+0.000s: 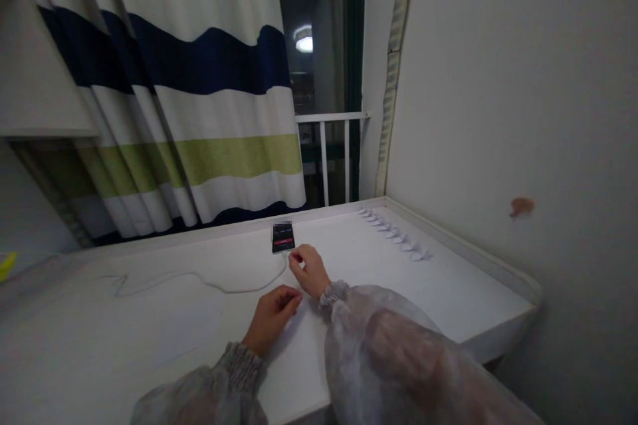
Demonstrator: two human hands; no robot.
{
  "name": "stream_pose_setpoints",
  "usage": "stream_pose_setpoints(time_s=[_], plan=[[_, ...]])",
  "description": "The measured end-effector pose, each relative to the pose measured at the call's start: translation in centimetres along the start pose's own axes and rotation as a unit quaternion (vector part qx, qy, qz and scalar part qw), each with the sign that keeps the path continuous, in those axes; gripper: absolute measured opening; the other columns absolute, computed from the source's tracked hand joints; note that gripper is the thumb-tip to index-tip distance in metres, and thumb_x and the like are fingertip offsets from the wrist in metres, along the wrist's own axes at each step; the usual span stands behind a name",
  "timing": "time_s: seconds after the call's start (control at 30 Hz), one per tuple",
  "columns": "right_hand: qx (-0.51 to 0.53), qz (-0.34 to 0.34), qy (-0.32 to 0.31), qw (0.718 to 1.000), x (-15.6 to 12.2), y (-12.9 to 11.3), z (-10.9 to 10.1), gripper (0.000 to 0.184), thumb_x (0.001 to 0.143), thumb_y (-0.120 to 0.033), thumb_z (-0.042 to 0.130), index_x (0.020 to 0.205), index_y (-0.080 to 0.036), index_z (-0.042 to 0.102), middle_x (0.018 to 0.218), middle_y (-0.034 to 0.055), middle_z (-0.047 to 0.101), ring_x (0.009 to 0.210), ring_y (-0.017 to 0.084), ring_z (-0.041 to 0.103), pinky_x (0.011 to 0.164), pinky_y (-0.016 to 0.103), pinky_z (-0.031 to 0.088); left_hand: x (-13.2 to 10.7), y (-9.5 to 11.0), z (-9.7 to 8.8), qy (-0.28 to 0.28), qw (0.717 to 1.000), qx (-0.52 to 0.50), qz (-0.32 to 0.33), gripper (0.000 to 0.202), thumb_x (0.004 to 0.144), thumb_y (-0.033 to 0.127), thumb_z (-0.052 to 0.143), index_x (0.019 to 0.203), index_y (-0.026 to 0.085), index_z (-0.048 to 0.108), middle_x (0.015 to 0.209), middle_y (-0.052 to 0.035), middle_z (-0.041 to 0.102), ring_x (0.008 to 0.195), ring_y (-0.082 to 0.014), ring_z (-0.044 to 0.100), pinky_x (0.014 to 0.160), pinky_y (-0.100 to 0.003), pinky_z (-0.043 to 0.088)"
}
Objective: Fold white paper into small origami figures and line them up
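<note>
— Quick, where is the right hand (pixel 309 270)?

— Far side of the white tabletop (pixel 149 339), just below the phone (pixel 283 237). The fingers (pixel 295 257) are drawn together, pinched on the white cable (pixel 219 287) right at the end that meets the phone.

— Is the phone flat?

— Flat, screen up and lit, with its short edge towards the person. It lies near the back edge of the tabletop, roughly mid-width. The screen is too blurred to read.

— The cable?

— It loops down from the phone past the right hand, then trails off left across the tabletop in a loose wavy line.

— And the left hand (pixel 273 319)?

— Palm down on the tabletop, nearer the person and just beside the right wrist. Its fingers (pixel 292 299) are curled in together, and I see nothing in them. It sits close to the cable's loop, but I can't tell whether it touches.

— Sleeves?

— Both are sheer and puffy with gathered cuffs.

— Anything else on the tabletop?

— A row of small white folded paper pieces (pixel 393 232) at the far right, lined up along the wall (pixel 498 113), well apart from both hands.

— What's behind it?

— A striped curtain (pixel 199 113) in white, navy and green hangs behind the tabletop. Next to it is a dark window with a white railing (pixel 329 118).
</note>
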State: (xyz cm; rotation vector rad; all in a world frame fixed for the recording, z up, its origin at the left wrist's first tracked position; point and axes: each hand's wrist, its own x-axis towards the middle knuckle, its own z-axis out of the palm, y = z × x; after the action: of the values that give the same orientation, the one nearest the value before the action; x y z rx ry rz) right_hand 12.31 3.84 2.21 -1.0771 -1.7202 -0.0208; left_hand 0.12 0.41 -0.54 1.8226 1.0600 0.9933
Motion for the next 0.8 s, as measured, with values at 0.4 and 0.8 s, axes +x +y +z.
stream_pose_setpoints(time_s=[0.4,0.8], plan=[[0.063,0.091,-0.101,0.989,-0.8,3.0,0.0,0.019,0.074,-0.029,0.039,0.07,-0.017,0.053,0.068,0.0048,0.056,0.063,0.016,0.05,0.054,0.026,0.039,-1.0,0.6,-3.1,0.054,0.907,0.418,-0.001,0.032,0.073,0.026,0.05,0.101,0.012,0.056,0.11,-0.0135,0.052,0.107,-0.023,0.045,0.093,-0.036,0.034],[0.044,0.06,-0.231,0.97,-1.8,0.9,0.5,0.023,0.073,-0.031,0.038,0.067,-0.017,0.055,0.064,0.0029,0.057,0.059,0.014,0.05,0.053,0.025,0.04,-5.1,-1.1,-8.2,0.109,0.785,0.542,-0.277,0.055,0.085,0.039,0.025,0.121,0.001,0.039,0.13,-0.026,0.034,0.121,-0.0368,0.029,0.089,-0.059,0.026]])
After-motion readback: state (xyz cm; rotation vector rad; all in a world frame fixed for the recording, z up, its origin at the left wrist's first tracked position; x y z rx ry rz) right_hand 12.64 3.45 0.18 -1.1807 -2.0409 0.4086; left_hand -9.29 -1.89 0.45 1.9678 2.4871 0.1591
